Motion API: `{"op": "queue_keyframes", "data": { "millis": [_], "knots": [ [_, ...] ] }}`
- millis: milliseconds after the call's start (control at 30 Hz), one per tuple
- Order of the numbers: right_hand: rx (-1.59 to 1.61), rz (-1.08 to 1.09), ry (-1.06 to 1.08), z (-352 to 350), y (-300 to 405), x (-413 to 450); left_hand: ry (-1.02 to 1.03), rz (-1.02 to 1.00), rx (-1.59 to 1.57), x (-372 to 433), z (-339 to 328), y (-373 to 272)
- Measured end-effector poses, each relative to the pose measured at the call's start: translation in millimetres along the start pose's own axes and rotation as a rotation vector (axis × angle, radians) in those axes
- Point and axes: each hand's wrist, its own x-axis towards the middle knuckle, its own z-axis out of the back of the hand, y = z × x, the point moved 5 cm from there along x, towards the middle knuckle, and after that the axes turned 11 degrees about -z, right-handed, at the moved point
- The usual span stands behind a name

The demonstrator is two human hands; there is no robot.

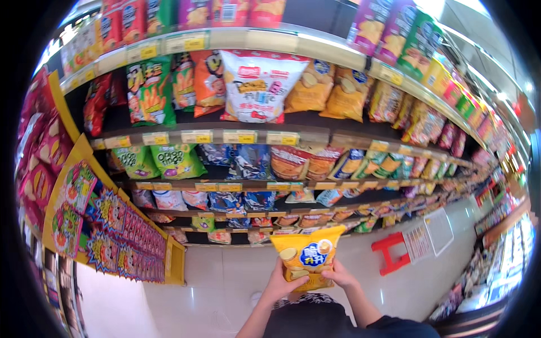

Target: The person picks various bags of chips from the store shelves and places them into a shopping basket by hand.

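Note:
A yellow snack bag with potato pictures and a blue emblem is held upright in front of my body, above the tiled floor. My left hand grips its lower left side, the thumb across the front. On the lower right side my right hand holds it, thumb also on the front. Beyond the bag stand the store shelves. Two orange potato-chip bags of similar look sit on an upper shelf, beside a large white snack bag with a red top edge.
Shelf edges with price tags run across the view, holding green onion-ring bags and other snacks. A yellow cardboard display stands at the left. To the right, a red plastic stool stands on the floor beside a white-framed sign.

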Motion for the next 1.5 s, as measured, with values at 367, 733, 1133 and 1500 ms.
{"op": "queue_keyframes", "data": {
  "millis": [367, 733, 1133, 1500],
  "knots": [
    [-0.254, 0.102, 0.023, 4.3, 1.9, -33.5, -0.083, -0.054, 0.094, -19.6, -17.9, -0.9],
    [0.061, 0.234, -0.428, 179.1, -55.0, -178.9, 0.267, 0.065, 0.156, -10.7, -225.6, 75.3],
    [0.348, 0.301, -0.655, 307.4, -117.2, -305.3, 0.542, 0.262, 0.151, -11.8, -405.7, 158.3],
    [0.375, 0.312, -0.992, 378.6, -143.6, -350.4, 0.797, 0.346, 0.129, 15.6, -515.2, 206.0]
  ]
}}
